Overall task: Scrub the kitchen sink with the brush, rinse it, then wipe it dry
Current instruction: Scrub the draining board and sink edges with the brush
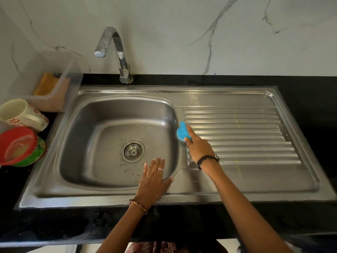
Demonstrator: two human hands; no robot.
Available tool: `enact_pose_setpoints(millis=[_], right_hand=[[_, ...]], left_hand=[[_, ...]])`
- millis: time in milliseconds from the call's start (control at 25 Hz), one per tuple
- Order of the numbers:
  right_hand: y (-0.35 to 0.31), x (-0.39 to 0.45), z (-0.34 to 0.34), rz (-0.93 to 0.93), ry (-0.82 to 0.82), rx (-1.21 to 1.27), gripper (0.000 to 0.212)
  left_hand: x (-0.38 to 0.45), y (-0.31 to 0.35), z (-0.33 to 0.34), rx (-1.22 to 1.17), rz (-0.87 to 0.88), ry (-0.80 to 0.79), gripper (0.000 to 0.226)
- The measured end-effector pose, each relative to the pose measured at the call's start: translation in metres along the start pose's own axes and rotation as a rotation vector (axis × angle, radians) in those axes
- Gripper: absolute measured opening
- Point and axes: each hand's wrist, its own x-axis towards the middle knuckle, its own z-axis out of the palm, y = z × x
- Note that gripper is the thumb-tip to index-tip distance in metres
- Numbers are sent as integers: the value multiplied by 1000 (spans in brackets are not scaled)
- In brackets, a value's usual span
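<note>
A stainless steel sink (102, 194) fills the middle of the black counter, with a deep basin on the left, a round drain (132, 151) in it and a ribbed drainboard (242, 136) on the right. My right hand (197, 147) grips a blue brush (182, 131) and presses it on the strip between basin and drainboard. My left hand (155, 178) rests flat with fingers spread on the basin's front right rim, holding nothing. The tap (116, 52) stands behind the basin, and no water runs from it. Droplets dot the basin floor.
A clear plastic box (60, 95) holding an orange sponge (46, 84) stands at the back left. A flowered mug (21, 115), a red-rimmed bowl (16, 144) and a green plate (35, 155) sit left of the sink. A marble wall rises behind.
</note>
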Motion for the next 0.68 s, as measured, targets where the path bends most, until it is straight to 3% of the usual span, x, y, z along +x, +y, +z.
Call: enact_pose_setpoints(millis=[160, 240, 400, 560, 680], right_hand=[[36, -99, 21, 62, -7, 55, 57], [46, -109, 21, 89, -20, 74, 57], [39, -19, -8, 92, 103, 134, 50], [18, 110, -54, 71, 120, 159, 49], [5, 129, -64, 45, 119, 139, 49]], left_hand=[[4, 8, -2, -15, 13, 22, 73], [10, 15, -6, -9, 19, 48, 74], [30, 25, -18, -9, 52, 93, 74], [49, 34, -24, 15, 55, 113, 73], [60, 42, -26, 28, 67, 124, 75]])
